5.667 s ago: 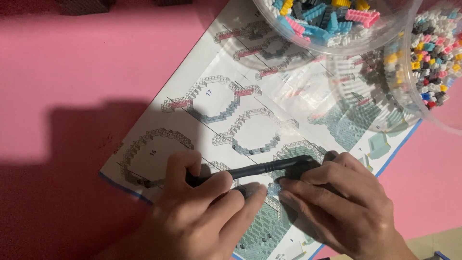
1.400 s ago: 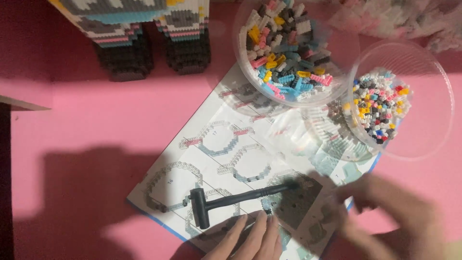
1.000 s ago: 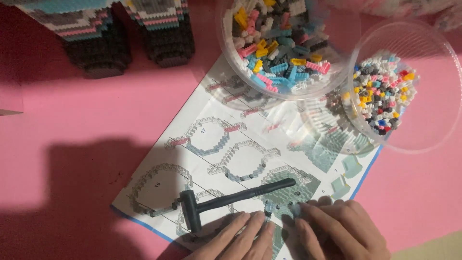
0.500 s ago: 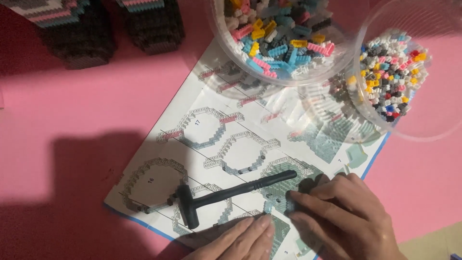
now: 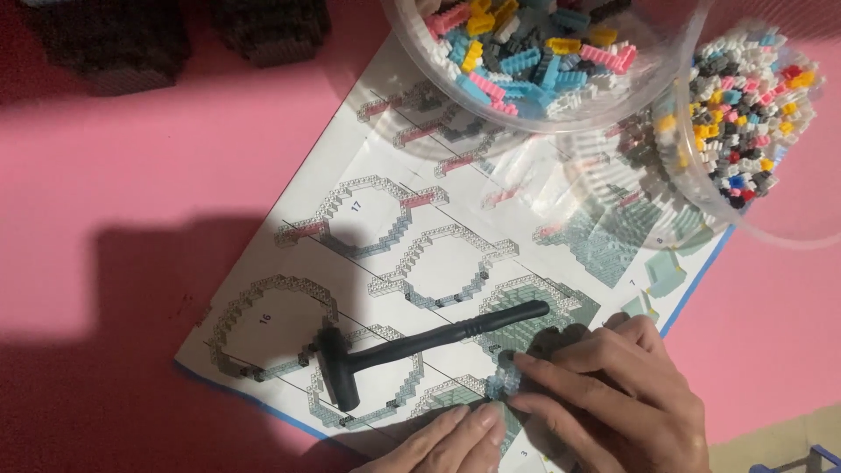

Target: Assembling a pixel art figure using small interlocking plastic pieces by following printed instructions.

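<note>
A small black hammer [image 5: 412, 350] lies loose on a printed instruction sheet [image 5: 385, 254] spread over a pink tabletop [image 5: 131, 175]. At the lower edge, the left hand [image 5: 451, 442] rests flat, fingers extended, holding nothing. Just right of it, the right hand [image 5: 613, 403] presses fingertips onto a small pale-blue brick assembly [image 5: 506, 381] lying on the sheet (its shape is mostly hidden). Above, two clear tubs [image 5: 701, 188] hold mixed coloured bricks [image 5: 534, 48].
</note>
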